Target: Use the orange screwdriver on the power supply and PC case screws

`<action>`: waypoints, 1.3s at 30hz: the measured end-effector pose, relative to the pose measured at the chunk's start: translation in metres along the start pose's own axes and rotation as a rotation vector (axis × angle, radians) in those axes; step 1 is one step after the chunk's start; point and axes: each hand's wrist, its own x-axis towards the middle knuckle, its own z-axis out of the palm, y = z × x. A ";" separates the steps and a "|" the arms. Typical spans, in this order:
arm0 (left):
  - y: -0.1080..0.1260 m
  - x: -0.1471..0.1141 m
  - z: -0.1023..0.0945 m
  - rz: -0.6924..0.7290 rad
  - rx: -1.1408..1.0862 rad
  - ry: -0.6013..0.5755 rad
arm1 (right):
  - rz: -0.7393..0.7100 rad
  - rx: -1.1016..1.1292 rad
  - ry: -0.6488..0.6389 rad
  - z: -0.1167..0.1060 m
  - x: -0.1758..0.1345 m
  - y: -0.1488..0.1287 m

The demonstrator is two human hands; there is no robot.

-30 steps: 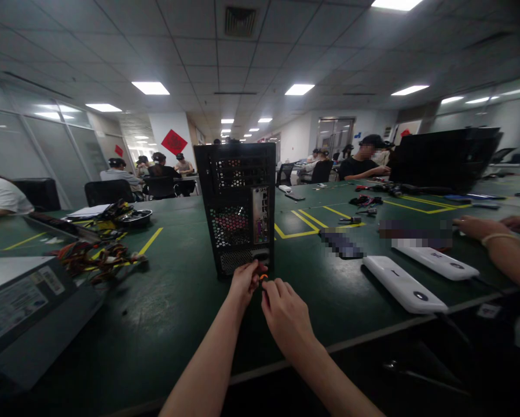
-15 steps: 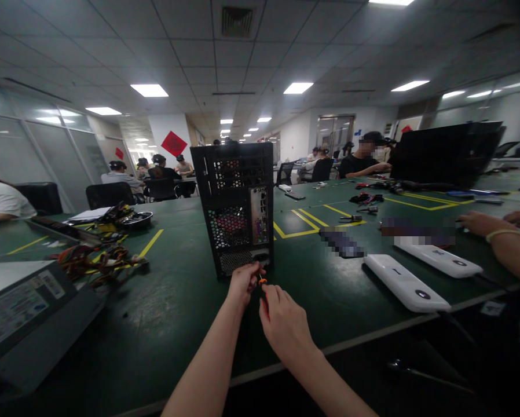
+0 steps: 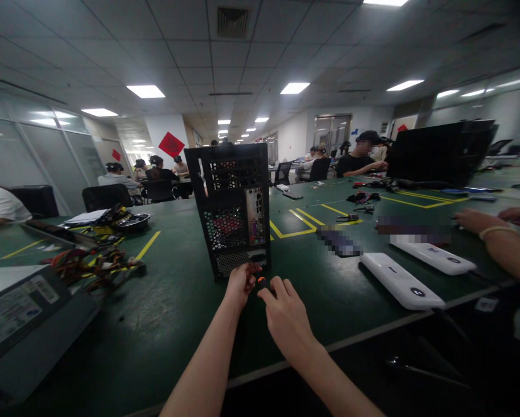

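Note:
A black computer tower [image 3: 237,197] stands upright on the green table, its back with ports and honeycomb vents facing me. At its lower edge is my left hand [image 3: 241,284], with fingers pinched close to the bottom corner; whatever they grip is too small to make out. A small screwdriver [image 3: 261,282] with an orange-and-black handle points toward the tower's bottom. My right hand [image 3: 288,313] holds this handle between thumb and fingers, which hide part of it. The screwdriver's tip is hidden near the left hand's fingertips.
At the left lie a grey metal power supply [image 3: 21,307] and tangled cables [image 3: 95,266]. White power banks [image 3: 401,281] and a blurred phone [image 3: 339,241] are to the right. A co-worker's hands [image 3: 477,221] rest at far right, near a black monitor [image 3: 442,153].
My right fingers have shifted their hold on the screwdriver handle and look straighter. The left hand stays by the tower's lower corner. The whole view has moved slightly.

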 end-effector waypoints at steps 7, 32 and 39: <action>-0.003 0.003 -0.003 0.028 -0.019 -0.024 | 0.147 0.132 0.040 0.005 0.000 -0.003; -0.002 0.004 0.000 0.059 -0.001 0.036 | 0.067 0.052 0.127 0.009 -0.002 -0.003; -0.001 0.004 -0.001 0.009 -0.073 0.005 | -0.039 0.081 0.067 0.004 -0.002 -0.001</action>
